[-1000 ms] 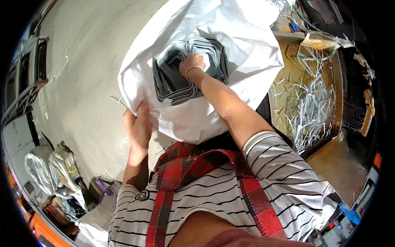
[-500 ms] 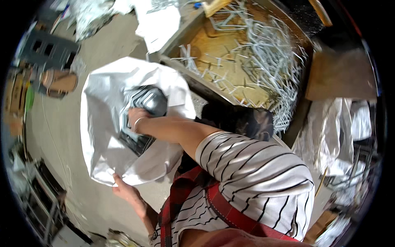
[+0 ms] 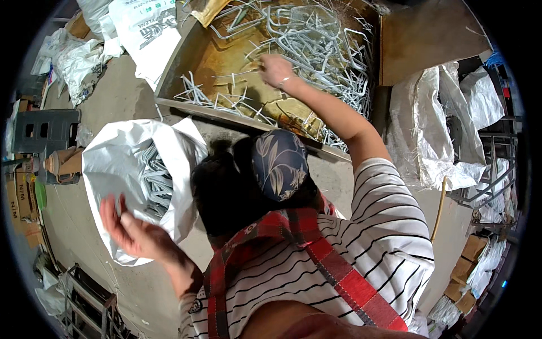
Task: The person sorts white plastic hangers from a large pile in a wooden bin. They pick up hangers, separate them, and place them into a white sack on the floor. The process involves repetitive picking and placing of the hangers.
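My right hand point(image 3: 275, 70) reaches over a shallow metal tray point(image 3: 220, 116), its fingers curled at the end of a thin grey metal rod point(image 3: 236, 74). Around it in the tray lie many bent silver-grey metal rods point(image 3: 322, 62), heaped thickest toward the right side. My left hand point(image 3: 132, 229) is open, fingers apart, above the near edge of a white woven sack point(image 3: 113, 164). Inside the gaping sack, a bundle of similar bent metal rods point(image 3: 158, 181) lies nested together. Whether the left hand touches the sack's rim I cannot tell.
My knees, one in dark floral cloth point(image 3: 279, 164), are between sack and tray. A brown board point(image 3: 432, 39) and white sacks point(image 3: 420, 124) stand at the right. At the left are a dark plastic stool point(image 3: 45, 130) and a metal frame point(image 3: 84, 305).
My right hand has left the sack and moved across to the tray. My left hand has let go of the sack's rim and its fingers have spread. The view has shifted.
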### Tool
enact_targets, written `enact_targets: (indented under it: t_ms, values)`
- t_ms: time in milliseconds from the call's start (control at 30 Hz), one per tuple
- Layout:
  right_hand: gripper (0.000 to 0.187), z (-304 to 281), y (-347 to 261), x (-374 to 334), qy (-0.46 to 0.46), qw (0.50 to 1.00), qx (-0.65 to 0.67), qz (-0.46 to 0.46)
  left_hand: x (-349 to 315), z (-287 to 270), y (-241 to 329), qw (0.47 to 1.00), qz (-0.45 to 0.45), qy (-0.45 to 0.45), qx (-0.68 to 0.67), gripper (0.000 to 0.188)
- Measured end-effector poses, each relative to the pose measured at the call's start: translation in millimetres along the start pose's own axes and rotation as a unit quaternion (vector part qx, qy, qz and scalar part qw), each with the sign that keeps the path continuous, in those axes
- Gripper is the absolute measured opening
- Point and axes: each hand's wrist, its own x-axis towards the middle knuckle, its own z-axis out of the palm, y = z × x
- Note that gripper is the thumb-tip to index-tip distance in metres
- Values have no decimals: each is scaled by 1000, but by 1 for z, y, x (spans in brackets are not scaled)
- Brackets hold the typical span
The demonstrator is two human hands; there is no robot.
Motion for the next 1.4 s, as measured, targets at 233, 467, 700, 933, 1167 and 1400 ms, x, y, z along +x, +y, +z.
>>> enact_targets:
  t_ms: [233, 467, 700, 933, 1167, 1400]
  values:
    - [32, 73, 174, 5, -94, 981, -131, 103, 11, 163, 3, 953, -137, -259, -72, 27]
    - [33, 129, 197, 69, -167, 970, -31, 172, -2, 240, -39, 898, -203, -340, -191, 28]
    - [31, 109, 153, 15, -230, 972, -16, 38, -27, 264, -110, 820, -450, -334, -117, 21]
    - [28, 9, 13, -49, -101, 976, 181, 72, -67, 298, -188, 739, -532, -400, -103, 17]
    - [52, -26, 34, -59, -79, 955, 268, 101, -38, 302, -194, 747, -601, -193, -210, 8]
    - [43, 46, 203, -80, -97, 940, -314, 92, -14, 299, -176, 841, -477, -202, -158, 17]
